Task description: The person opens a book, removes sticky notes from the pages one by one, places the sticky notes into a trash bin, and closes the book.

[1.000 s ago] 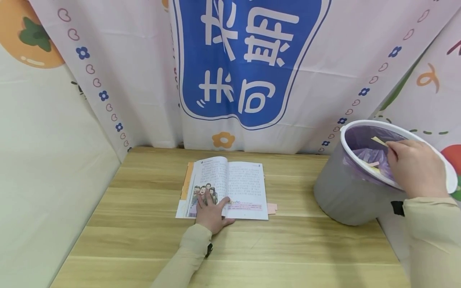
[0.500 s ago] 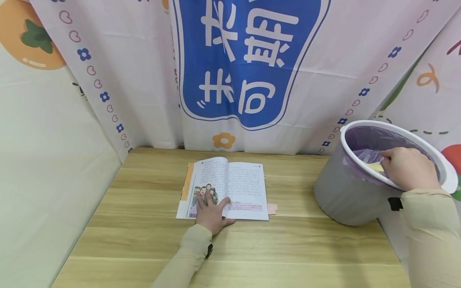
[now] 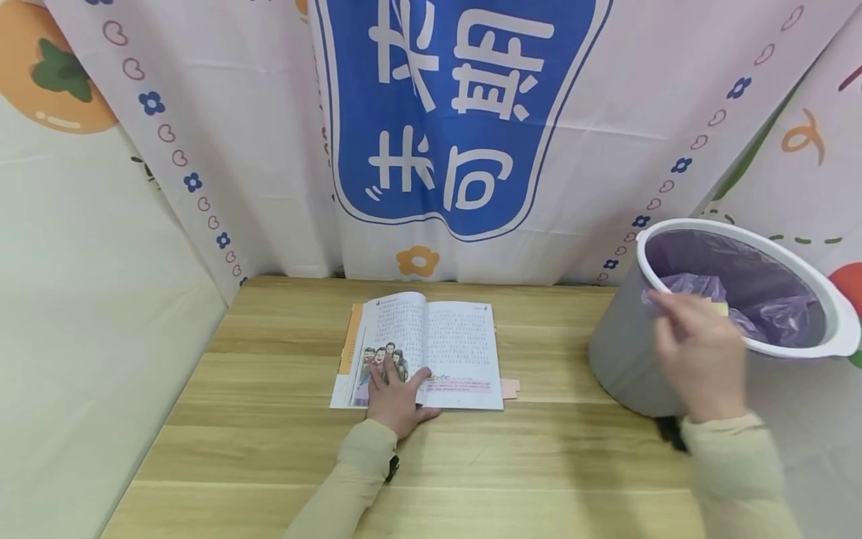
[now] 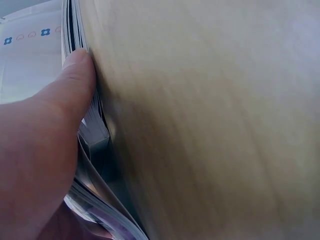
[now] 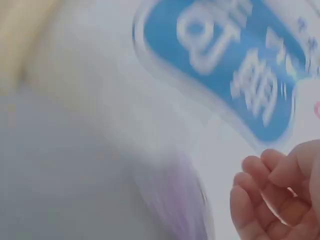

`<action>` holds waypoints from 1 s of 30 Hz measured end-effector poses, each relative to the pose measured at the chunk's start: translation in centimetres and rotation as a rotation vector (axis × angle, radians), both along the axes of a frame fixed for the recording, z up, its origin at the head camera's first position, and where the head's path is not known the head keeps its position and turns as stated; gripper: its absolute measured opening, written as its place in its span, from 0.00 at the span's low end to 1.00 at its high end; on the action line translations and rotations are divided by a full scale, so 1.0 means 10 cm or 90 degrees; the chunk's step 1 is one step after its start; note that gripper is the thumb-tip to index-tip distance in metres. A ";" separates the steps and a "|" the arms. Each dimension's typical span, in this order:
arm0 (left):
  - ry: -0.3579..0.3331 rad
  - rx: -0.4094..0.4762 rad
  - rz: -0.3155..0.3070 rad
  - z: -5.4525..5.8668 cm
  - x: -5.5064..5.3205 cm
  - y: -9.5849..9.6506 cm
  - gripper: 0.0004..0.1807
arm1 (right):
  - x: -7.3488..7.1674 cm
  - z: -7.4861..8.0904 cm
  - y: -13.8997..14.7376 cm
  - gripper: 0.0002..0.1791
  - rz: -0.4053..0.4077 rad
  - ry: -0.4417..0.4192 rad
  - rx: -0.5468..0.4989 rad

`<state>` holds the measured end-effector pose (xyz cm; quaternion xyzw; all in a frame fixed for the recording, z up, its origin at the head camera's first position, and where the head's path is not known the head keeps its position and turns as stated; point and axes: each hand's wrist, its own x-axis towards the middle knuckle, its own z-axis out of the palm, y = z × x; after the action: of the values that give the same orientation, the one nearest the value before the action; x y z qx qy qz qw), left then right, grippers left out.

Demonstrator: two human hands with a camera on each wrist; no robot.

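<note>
An open book point(image 3: 461, 340) lies on the wooden table, with printed text and a drawing of people on its left page. My left hand point(image 3: 393, 404) rests spread over the lower part of that page. In the left wrist view its thumb point(image 4: 75, 82) lies along the book's edge. Blurred by motion, my right hand point(image 3: 703, 363) is in front of the near left rim of a grey bin point(image 3: 619, 367). Its fingers point(image 5: 242, 210) are loosely curled with nothing between them in the right wrist view. A yellow paper scrap point(image 3: 719, 308) shows just behind that hand, inside the bin.
A crumpled purple bag point(image 3: 784, 318) lines the white-rimmed bin, which stands at the table's right side. Pink paper tabs point(image 3: 510, 388) stick out from the book's right edge. A printed curtain point(image 3: 289, 187) hangs behind the wooden table point(image 3: 498, 471).
My right hand has dipped into the bin with a yellow strip, let it go, and come back out toward the left. My left hand has stayed on the book.
</note>
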<state>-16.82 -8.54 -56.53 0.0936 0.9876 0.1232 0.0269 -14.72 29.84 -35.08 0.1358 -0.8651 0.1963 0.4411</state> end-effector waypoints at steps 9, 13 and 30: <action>-0.006 -0.015 0.007 0.02 0.00 0.02 0.42 | 0.11 -1.33 -0.88 0.16 0.091 -0.488 -0.216; -0.017 -0.013 0.007 0.00 -0.01 0.04 0.43 | 0.12 -1.70 -1.14 0.20 0.047 -0.651 -0.324; 0.009 -0.010 -0.003 -0.04 -0.02 0.01 0.43 | 0.11 -1.99 -1.63 0.37 0.028 -0.581 -0.483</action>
<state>-17.06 -8.41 -56.90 0.0964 0.9885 0.1144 0.0211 -13.63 13.53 -55.03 -0.1115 -0.8336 0.5397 0.0379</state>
